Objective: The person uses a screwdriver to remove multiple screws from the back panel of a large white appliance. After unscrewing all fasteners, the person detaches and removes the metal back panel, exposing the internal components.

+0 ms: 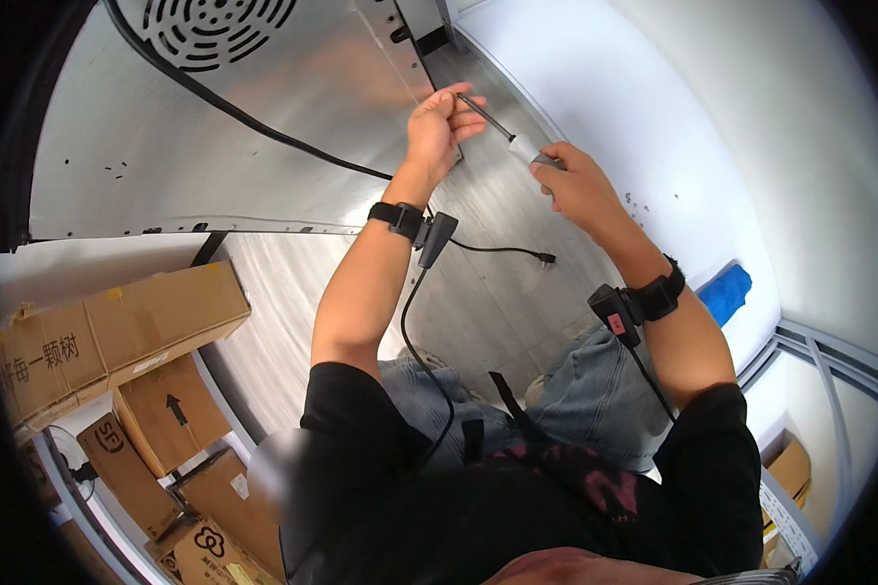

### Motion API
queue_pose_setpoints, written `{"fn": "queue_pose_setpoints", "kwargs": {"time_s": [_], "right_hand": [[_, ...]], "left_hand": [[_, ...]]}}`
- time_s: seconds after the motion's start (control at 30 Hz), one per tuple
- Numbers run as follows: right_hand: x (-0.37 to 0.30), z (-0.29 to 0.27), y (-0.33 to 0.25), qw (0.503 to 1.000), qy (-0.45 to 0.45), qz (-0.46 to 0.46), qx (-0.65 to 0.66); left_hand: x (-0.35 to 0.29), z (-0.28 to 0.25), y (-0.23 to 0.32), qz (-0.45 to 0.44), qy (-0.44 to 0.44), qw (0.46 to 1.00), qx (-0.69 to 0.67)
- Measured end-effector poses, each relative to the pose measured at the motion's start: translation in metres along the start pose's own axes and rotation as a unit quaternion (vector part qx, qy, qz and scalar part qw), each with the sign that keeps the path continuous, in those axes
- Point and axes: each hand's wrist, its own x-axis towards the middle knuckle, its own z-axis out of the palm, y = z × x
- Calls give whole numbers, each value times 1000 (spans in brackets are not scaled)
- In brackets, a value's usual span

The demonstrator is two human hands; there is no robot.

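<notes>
Filling the upper left, a vented sheet-metal panel [234,161] borders grey flooring [507,219], behind a black cord [254,123]. The right hand [574,185] closes round a screwdriver [520,146] above it; the left hand [439,127], fingers partly spread, has thumb and forefinger at the tip [460,96], any pinch unclear. A sideways slip could jab those fingers.

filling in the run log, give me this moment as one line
left hand: at screwdriver tip | right hand: gripping screwdriver handle | nearby: metal panel, black cable | lower left: cardboard boxes
</notes>
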Motion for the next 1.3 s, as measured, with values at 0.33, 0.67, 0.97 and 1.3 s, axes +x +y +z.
{"fn": "queue_pose_setpoints", "kwargs": {"time_s": [0.33, 0.67, 0.97, 1.3], "right_hand": [[-11, 71, -3, 992, -64, 85, 61], [12, 92, 17, 992, -65, 70, 80], [23, 91, 21, 987, -90, 75, 107], [33, 83, 25, 977, -120, 95, 148]], "left_hand": [[-21, -61, -15, -74, 27, 997, 16], [-6, -81, -25, -77, 43, 996, 3], [0, -83, -27, -67, 45, 997, 2], [5, -78, -29, -65, 45, 997, -8]]}}
